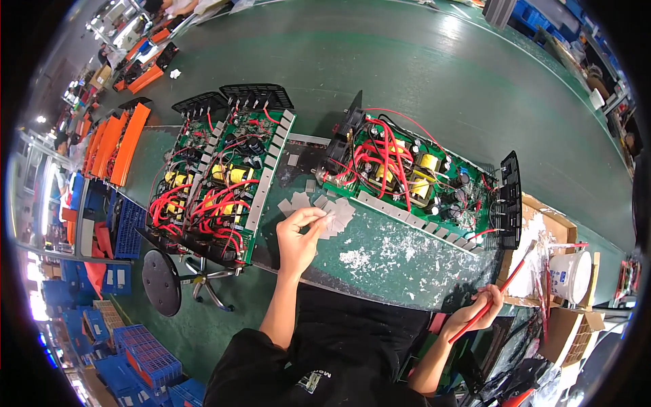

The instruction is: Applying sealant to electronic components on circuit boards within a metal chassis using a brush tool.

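Observation:
My left hand is closed in a pinch over a loose pile of thin grey square pads, its fingertips on one of them. My right hand is wrapped round the long red handle of a brush, whose tip points up and away at the right. Beyond the pile lies a green circuit board with red wires, yellow transformers and black end plates. Along its near edge runs a row of grey pads. Two similar boards stand side by side to the left of my left hand.
White paste smears the worktop. At the right are a cardboard tray with white residue and a white tub. Orange casings stand at the far left. Below them are a round stool and blue crates.

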`<action>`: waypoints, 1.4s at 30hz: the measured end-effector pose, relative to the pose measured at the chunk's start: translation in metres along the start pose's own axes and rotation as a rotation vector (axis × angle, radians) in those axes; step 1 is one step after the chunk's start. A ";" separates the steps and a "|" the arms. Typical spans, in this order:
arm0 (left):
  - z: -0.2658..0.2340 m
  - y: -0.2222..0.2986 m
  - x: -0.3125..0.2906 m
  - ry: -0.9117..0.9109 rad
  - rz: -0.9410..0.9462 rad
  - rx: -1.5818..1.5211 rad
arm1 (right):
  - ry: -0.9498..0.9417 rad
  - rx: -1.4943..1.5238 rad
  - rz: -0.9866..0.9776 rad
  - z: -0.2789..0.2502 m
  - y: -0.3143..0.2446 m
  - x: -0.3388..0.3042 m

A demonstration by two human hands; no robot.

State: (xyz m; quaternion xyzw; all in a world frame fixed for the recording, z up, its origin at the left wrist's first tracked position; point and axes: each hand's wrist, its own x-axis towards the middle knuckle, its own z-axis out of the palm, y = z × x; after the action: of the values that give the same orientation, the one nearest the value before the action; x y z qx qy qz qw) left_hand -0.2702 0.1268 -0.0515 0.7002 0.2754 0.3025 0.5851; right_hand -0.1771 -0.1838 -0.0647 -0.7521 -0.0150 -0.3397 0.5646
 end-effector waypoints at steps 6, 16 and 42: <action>-0.001 -0.004 0.001 -0.012 -0.002 -0.037 | 0.004 -0.031 0.004 -0.001 0.003 -0.001; -0.003 -0.005 0.002 -0.020 0.007 -0.063 | 0.004 0.003 0.007 -0.001 0.002 0.000; -0.002 0.002 0.002 -0.073 0.028 0.035 | 0.013 0.005 0.009 -0.001 0.005 0.000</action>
State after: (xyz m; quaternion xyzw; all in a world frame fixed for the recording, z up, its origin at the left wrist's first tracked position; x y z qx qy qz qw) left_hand -0.2703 0.1293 -0.0494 0.7247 0.2491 0.2799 0.5783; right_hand -0.1762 -0.1863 -0.0685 -0.7485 -0.0089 -0.3421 0.5680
